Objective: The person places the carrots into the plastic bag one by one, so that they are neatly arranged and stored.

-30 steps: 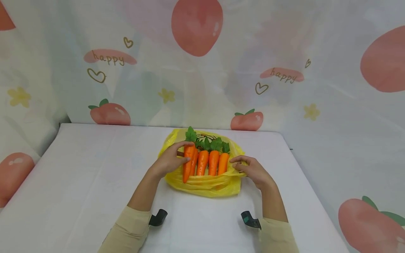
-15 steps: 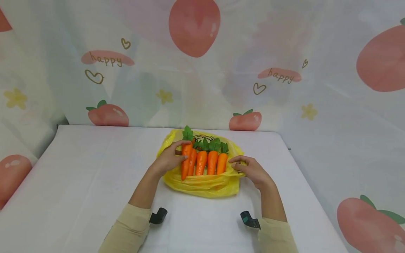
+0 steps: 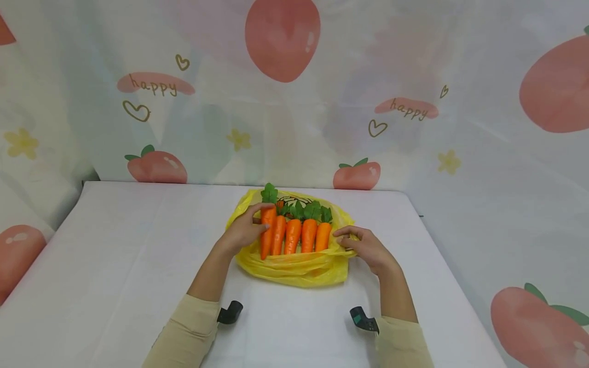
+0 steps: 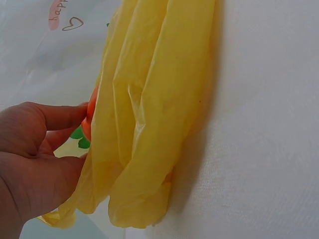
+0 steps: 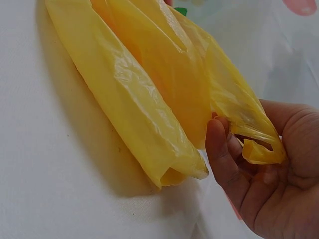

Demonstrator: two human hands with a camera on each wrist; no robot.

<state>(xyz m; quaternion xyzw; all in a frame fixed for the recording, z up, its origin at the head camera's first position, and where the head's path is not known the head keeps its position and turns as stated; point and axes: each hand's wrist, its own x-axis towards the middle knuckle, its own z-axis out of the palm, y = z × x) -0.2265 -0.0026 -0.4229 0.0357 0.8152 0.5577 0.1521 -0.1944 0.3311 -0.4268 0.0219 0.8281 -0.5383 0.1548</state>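
A yellow plastic bag (image 3: 294, 273) lies in the middle of the table with its mouth spread wide. Inside, several orange carrots with green leafy tops stand in a row, such as the middle carrot (image 3: 293, 236). My left hand (image 3: 243, 231) pinches the leftmost carrot (image 3: 265, 245) between thumb and fingers, near its top. In the left wrist view the bag's wall (image 4: 154, 99) hides most of that carrot. My right hand (image 3: 371, 250) holds the bag's right edge; in the right wrist view the fingers curl round a bag handle (image 5: 259, 152).
The white tabletop (image 3: 138, 266) stretches to both sides of the bag. A fabric backdrop (image 3: 207, 128) printed with fruit and hearts rises behind the table. A black wrist device (image 3: 230, 313) juts inward from the left sleeve, another black device (image 3: 364, 320) from the right.
My left hand has shifted the leftmost carrot slightly left and back, so more of the carrot beside it shows. The right hand keeps its hold on the bag.
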